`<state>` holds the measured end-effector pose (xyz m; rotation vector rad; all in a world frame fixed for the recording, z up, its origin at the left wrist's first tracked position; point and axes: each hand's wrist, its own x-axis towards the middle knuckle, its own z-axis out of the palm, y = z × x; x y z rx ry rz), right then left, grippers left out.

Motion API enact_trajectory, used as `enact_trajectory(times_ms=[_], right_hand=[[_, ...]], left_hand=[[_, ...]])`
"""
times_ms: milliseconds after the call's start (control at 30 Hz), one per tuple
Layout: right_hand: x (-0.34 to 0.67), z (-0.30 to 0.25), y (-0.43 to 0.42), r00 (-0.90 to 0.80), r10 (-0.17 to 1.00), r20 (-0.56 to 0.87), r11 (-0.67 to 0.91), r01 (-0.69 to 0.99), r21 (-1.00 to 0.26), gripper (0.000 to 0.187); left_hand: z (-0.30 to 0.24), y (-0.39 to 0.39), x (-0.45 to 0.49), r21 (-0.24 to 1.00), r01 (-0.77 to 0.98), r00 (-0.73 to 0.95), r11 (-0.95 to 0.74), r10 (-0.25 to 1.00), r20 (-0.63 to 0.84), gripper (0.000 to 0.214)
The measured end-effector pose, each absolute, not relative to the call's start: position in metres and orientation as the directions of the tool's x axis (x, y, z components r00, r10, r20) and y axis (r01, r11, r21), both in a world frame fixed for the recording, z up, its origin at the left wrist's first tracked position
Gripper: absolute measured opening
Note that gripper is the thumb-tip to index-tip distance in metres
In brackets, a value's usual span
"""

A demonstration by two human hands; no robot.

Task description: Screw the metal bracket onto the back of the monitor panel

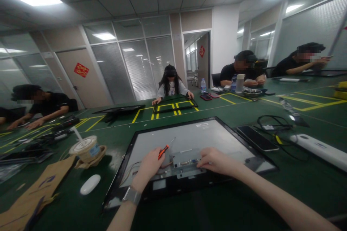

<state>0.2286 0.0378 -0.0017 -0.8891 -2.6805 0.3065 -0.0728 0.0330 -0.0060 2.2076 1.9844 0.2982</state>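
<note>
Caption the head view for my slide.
Left hand holds an orange screwdriver; right hand is at the right end of a metal plate on a black-framed panel.

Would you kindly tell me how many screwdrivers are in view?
1: an orange-and-black screwdriver in the left hand, over the grey panel, its shaft pointing away from the wearer. Others may be hidden among the dark parts on the left.

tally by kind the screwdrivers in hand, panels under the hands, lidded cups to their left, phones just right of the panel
Orange-and-black screwdriver: 1
Black-framed grey flat panel: 1
Lidded plastic cup with white straw: 1
Black rectangular phone: 1
Total: 4
</note>
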Motion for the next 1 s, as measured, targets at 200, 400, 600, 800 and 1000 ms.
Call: enact_trajectory(times_ms=[200,400,600,800,1000], right_hand=[[0.225,-0.006,0.038,-0.776,0.578,0.252,0.812,0.517,-0.272,0.018],[0.225,-0.016,0.041,-0.776,0.557,0.296,0.826,0.479,-0.297,0.019],[0.226,-0.017,0.042,-0.772,0.554,0.311,0.831,0.487,-0.270,0.018],[0.225,-0.008,0.040,-0.785,0.561,0.260,0.819,0.482,-0.311,0.020],[0.228,-0.012,0.043,-0.762,0.596,0.252,0.782,0.480,-0.399,0.018]], left_hand=[[-0.003,0.031,-0.071,0.242,0.966,0.091,-0.095,0.995,0.026,0.020],[-0.006,0.034,-0.073,0.252,0.963,0.094,-0.096,0.995,0.021,0.021],[-0.011,0.036,-0.075,0.263,0.958,0.110,-0.117,0.993,0.043,0.022],[-0.010,0.036,-0.075,0.263,0.959,0.103,-0.107,0.994,0.030,0.021],[-0.012,0.037,-0.076,0.278,0.953,0.112,-0.117,0.993,0.035,0.022]])
